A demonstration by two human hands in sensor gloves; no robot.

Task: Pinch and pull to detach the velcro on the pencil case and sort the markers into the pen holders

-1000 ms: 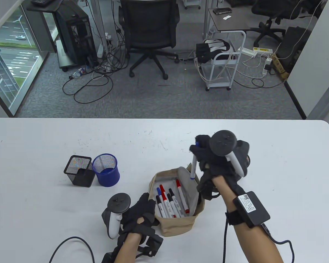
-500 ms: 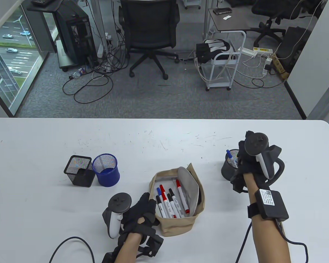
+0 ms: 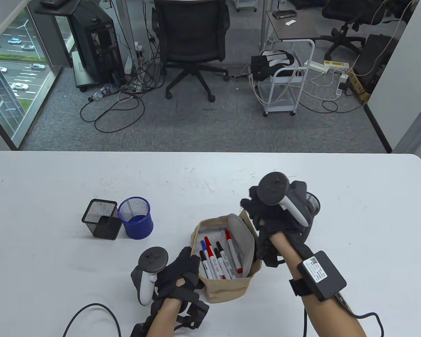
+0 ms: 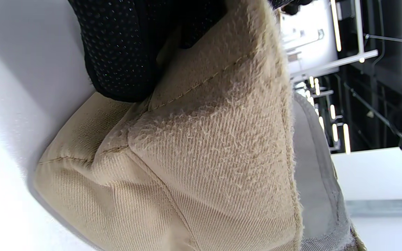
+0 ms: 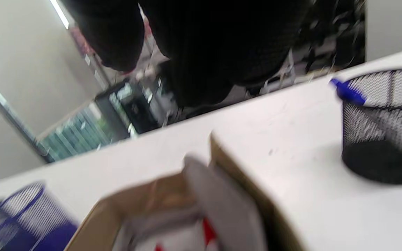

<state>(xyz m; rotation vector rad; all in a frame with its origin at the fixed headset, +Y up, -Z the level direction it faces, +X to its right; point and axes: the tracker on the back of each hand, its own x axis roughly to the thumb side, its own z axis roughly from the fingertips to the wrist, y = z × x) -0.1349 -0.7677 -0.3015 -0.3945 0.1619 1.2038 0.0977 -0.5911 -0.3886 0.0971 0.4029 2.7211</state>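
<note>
Holding the pencil case [image 3: 226, 259] steady, the left hand [image 3: 180, 272] pinches its left rim, fingers [image 4: 124, 52] curled on the cloth, near the surface's [image 3: 56, 175] front edge. The right hand [image 3: 272, 214] hovers empty above the case's far right corner; its fingers [image 5: 117, 38] look loosely curled. Six markers [image 3: 219, 258] lie inside, one blue marker [image 5: 347, 91] stands in the black mesh holder [image 5: 386, 129]. Best to reach straight down and pinch one marker mid-barrel.

Office interior: black mesh swivel chair [image 3: 191, 42] at 12 o'clock, black computer tower [image 3: 94, 45] at 11, white wheeled trolley [image 3: 284, 84] and white power strips [image 3: 326, 66] at 1, grey carpet [image 3: 203, 123].
</note>
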